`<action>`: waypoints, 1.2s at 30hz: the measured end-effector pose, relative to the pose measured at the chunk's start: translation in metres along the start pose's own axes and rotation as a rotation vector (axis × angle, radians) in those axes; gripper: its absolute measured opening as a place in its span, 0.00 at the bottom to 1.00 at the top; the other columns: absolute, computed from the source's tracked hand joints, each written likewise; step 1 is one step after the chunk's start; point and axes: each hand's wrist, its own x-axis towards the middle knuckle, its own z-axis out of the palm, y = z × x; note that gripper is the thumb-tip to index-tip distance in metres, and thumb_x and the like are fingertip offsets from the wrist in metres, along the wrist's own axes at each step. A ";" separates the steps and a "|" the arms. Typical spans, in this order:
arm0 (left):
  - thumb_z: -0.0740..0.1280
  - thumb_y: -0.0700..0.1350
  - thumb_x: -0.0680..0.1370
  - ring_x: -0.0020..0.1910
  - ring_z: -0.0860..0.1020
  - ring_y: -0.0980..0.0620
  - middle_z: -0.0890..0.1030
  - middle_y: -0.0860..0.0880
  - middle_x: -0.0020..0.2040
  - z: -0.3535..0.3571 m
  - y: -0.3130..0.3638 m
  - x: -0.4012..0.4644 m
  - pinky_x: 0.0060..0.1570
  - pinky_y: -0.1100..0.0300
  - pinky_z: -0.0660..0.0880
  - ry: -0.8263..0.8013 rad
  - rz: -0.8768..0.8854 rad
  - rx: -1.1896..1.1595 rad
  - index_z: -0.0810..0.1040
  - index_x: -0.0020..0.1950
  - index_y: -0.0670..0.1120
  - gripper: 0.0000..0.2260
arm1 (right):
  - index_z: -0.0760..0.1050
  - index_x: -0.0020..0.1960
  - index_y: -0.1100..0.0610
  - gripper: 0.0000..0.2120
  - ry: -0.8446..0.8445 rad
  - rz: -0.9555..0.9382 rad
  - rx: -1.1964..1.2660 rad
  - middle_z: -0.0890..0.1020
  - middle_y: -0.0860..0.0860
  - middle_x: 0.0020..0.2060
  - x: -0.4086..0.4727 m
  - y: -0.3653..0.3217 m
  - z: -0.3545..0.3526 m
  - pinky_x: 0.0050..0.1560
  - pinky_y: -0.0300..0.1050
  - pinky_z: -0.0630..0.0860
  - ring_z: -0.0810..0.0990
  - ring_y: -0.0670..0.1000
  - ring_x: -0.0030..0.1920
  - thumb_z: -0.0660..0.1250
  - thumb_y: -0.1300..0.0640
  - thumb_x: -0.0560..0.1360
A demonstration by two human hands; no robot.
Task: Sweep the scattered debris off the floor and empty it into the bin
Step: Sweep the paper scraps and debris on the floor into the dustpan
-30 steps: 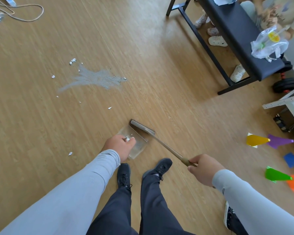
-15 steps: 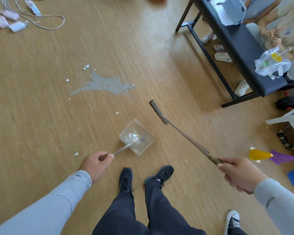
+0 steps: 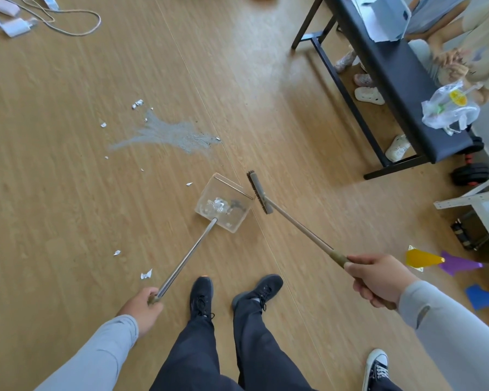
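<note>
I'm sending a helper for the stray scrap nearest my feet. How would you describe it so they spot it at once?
Start at the left hand gripping the dustpan handle. Just above that hand on the bare wooden floor lies a crumpled white scrap. It is the piece closest to the black shoes, larger than the fleck beyond it.

Light wooden floor (image 3: 68, 193), black-framed bench (image 3: 393, 80) at upper right.
</note>
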 end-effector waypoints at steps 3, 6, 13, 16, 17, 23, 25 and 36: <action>0.64 0.45 0.79 0.46 0.81 0.49 0.77 0.53 0.55 0.001 0.006 0.000 0.52 0.55 0.78 0.003 0.006 0.026 0.72 0.70 0.53 0.19 | 0.78 0.62 0.47 0.11 -0.022 0.018 -0.025 0.79 0.55 0.28 -0.002 0.005 -0.002 0.25 0.39 0.69 0.70 0.52 0.26 0.66 0.55 0.81; 0.65 0.45 0.78 0.43 0.82 0.49 0.78 0.53 0.55 -0.003 0.013 -0.001 0.46 0.56 0.77 0.009 0.011 0.016 0.74 0.64 0.54 0.15 | 0.78 0.64 0.48 0.12 -0.017 0.022 -0.035 0.79 0.54 0.27 -0.003 0.005 -0.004 0.25 0.39 0.69 0.70 0.51 0.25 0.65 0.55 0.81; 0.70 0.48 0.74 0.32 0.76 0.48 0.80 0.49 0.39 -0.033 0.085 -0.008 0.36 0.58 0.74 0.120 0.140 -0.080 0.76 0.45 0.52 0.04 | 0.78 0.64 0.49 0.12 0.022 -0.012 -0.013 0.79 0.54 0.26 -0.006 -0.008 -0.013 0.24 0.38 0.68 0.70 0.51 0.24 0.65 0.56 0.81; 0.69 0.50 0.72 0.31 0.79 0.47 0.82 0.48 0.36 -0.053 0.111 -0.022 0.36 0.56 0.77 0.206 0.146 -0.070 0.77 0.43 0.51 0.04 | 0.78 0.63 0.50 0.12 0.019 -0.034 -0.004 0.78 0.54 0.25 -0.007 -0.018 -0.016 0.23 0.37 0.67 0.69 0.51 0.22 0.66 0.56 0.81; 0.68 0.50 0.72 0.31 0.78 0.47 0.82 0.48 0.35 -0.060 0.116 -0.029 0.34 0.57 0.76 0.227 0.136 -0.080 0.78 0.43 0.50 0.04 | 0.78 0.62 0.50 0.11 0.015 -0.047 -0.006 0.77 0.54 0.25 -0.009 -0.021 -0.017 0.22 0.36 0.66 0.69 0.50 0.20 0.65 0.56 0.81; 0.68 0.50 0.72 0.32 0.78 0.47 0.84 0.47 0.36 -0.101 0.123 -0.063 0.35 0.59 0.72 0.328 0.046 -0.117 0.81 0.43 0.49 0.06 | 0.79 0.55 0.51 0.06 -0.047 -0.133 -0.078 0.75 0.54 0.24 -0.002 -0.048 -0.030 0.22 0.35 0.64 0.66 0.49 0.17 0.64 0.54 0.81; 0.68 0.50 0.72 0.34 0.79 0.47 0.84 0.48 0.37 -0.109 0.123 -0.070 0.35 0.59 0.72 0.356 0.018 -0.108 0.81 0.43 0.50 0.06 | 0.80 0.53 0.53 0.07 -0.071 -0.147 -0.147 0.76 0.53 0.24 0.008 -0.060 -0.034 0.23 0.36 0.66 0.68 0.49 0.18 0.64 0.54 0.81; 0.69 0.48 0.76 0.38 0.80 0.49 0.82 0.50 0.44 -0.159 0.138 -0.043 0.37 0.59 0.73 0.360 0.015 -0.055 0.80 0.53 0.51 0.07 | 0.80 0.52 0.56 0.10 -0.069 -0.212 -0.437 0.77 0.52 0.26 0.012 -0.137 -0.022 0.21 0.35 0.65 0.69 0.47 0.17 0.63 0.53 0.82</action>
